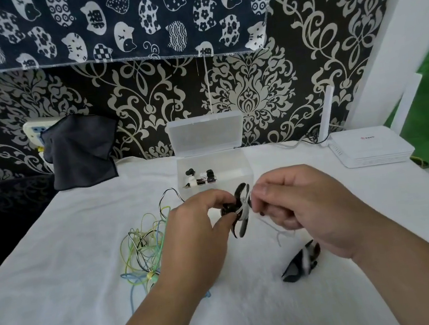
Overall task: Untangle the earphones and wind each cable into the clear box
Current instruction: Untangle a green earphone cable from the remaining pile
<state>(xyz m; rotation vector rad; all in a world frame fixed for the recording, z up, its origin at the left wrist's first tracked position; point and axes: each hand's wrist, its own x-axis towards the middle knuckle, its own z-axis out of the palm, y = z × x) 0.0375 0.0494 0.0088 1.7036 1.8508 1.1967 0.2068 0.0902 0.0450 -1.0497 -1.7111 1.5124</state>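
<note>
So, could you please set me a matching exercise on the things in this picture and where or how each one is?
1 clear box
2 green-yellow cable tangle
3 black cable coil
4 white router

A pinched between left hand and right hand
B at the far right
C lid open, at the back
D loose heap beside the left hand

Pairs: 1-C, 2-D, 3-A, 4-B

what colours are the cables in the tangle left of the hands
Green, yellow, pale blue and black; the tangle shows best in the head view.
</note>
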